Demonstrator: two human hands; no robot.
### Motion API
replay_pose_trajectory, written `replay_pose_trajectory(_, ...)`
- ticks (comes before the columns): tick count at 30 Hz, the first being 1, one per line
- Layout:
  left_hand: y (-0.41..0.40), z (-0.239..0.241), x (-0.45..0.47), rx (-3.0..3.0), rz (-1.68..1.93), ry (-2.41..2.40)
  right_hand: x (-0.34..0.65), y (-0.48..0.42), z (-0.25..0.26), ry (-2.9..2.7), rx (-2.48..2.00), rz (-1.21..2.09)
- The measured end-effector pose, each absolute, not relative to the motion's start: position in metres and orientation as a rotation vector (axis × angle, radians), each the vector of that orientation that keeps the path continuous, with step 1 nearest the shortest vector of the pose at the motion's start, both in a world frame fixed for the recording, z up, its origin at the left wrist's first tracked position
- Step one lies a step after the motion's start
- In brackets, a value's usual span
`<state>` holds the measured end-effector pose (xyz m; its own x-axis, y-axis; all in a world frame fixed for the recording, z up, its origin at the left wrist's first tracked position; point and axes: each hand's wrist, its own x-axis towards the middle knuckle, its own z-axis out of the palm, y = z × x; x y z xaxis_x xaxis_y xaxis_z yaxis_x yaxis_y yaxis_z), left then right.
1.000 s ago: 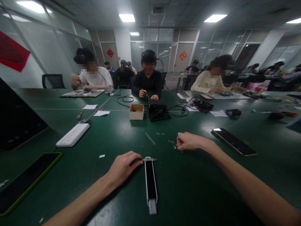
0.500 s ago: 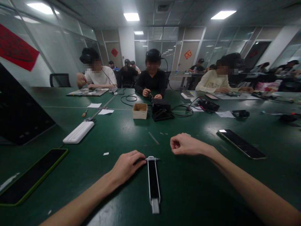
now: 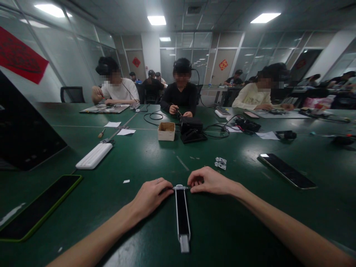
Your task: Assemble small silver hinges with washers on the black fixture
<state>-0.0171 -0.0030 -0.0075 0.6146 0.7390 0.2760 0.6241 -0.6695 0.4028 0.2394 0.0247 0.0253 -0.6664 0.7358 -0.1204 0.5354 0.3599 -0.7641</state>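
A long black strip-shaped part with silver ends (image 3: 183, 217) lies lengthwise on the green table (image 3: 236, 222) in front of me. My left hand (image 3: 150, 194) rests curled on the table, its fingertips pinching the left side of the part's far end. My right hand (image 3: 210, 181) is closed in a pinch at the right side of that same end; whatever small thing its fingertips hold is hidden. A small silver metal bracket (image 3: 220, 162) lies just beyond my right hand.
A black phone (image 3: 286, 170) lies at the right, a green-cased phone (image 3: 39, 207) at the near left, a white power bank (image 3: 94, 155) beyond it. A cardboard box (image 3: 166, 131) and black device (image 3: 191, 133) stand mid-table. Three people sit working across the table.
My right hand drew back from the small metal pieces and moved left to the far end of the black part, uncovering the silver bracket. My left hand stayed put.
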Motion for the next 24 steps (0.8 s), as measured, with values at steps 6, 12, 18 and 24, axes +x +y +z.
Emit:
replay_pose_trajectory(6,-0.003,-0.009,-0.018,2.589,0.618,1.112,0.234,0.021,0.026,-2.333,-1.135,1.203)
replay_pose_trajectory(12,-0.002,-0.012,-0.018,2.580,0.627,1.118,0.232,0.019,0.019,-2.264,-1.160,1.213)
replay_pose_trajectory(18,-0.005,-0.011,-0.017,2.573,0.630,1.132,0.226,0.012,0.005,-2.144,-1.192,1.182)
replay_pose_trajectory(24,-0.008,-0.011,-0.017,2.593,0.574,1.196,0.222,0.005,-0.002,-2.153,-1.286,1.085)
